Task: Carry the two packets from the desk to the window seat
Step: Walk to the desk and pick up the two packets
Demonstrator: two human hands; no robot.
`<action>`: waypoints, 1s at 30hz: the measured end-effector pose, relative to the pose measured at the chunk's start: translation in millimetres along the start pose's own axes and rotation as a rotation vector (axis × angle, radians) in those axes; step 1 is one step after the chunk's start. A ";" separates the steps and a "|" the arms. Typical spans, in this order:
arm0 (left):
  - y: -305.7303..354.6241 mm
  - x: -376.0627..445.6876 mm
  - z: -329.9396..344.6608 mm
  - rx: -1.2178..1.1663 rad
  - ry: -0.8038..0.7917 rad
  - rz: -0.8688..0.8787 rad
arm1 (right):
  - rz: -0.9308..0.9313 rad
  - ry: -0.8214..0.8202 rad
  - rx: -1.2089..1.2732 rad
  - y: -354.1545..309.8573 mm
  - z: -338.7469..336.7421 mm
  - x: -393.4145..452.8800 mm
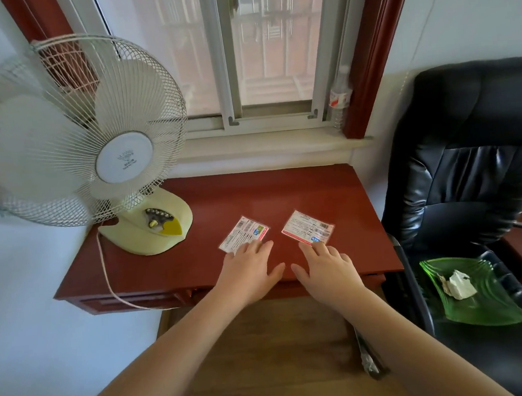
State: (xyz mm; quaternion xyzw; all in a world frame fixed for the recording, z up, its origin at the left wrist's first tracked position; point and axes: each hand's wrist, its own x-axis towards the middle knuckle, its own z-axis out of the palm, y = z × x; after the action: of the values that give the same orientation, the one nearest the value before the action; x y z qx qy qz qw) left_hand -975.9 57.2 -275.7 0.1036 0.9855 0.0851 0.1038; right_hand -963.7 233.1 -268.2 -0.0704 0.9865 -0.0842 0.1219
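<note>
Two flat white packets with red edges and small print lie side by side on the red-brown desk [315, 191]. My left hand [249, 269] rests palm down, fingers spread, its fingertips on the near edge of the left packet [243, 233]. My right hand [326, 270] lies the same way, fingertips touching the near corner of the right packet [306, 226]. Neither hand has closed around a packet. Beyond the desk, the pale window seat [265, 146] runs under the window.
A cream table fan [79, 133] stands on the desk's left side, its cord hanging over the front edge. A plastic bottle [341, 99] stands at the sill's right end. A black office chair [467, 168] on the right holds a green glass dish [477, 306].
</note>
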 end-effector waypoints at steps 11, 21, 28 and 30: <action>-27.9 94.5 40.1 -0.119 -0.141 -0.040 | 0.015 -0.127 0.010 32.8 21.1 102.7; -55.5 182.1 82.6 -0.219 -0.298 -0.154 | -0.044 -0.325 0.052 76.5 41.3 221.5; -76.6 207.5 106.2 -0.133 -0.109 -0.382 | 0.045 -0.273 0.038 100.1 65.7 261.2; -79.6 211.5 108.4 -0.104 -0.094 -0.500 | 0.058 -0.264 0.005 106.8 70.9 268.0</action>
State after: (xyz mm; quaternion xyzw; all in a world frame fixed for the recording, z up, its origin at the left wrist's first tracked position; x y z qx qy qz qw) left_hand -1169.0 43.2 -434.7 -0.1449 0.9689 0.1027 0.1723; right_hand -1215.8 284.0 -416.9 -0.0521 0.9632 -0.0731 0.2532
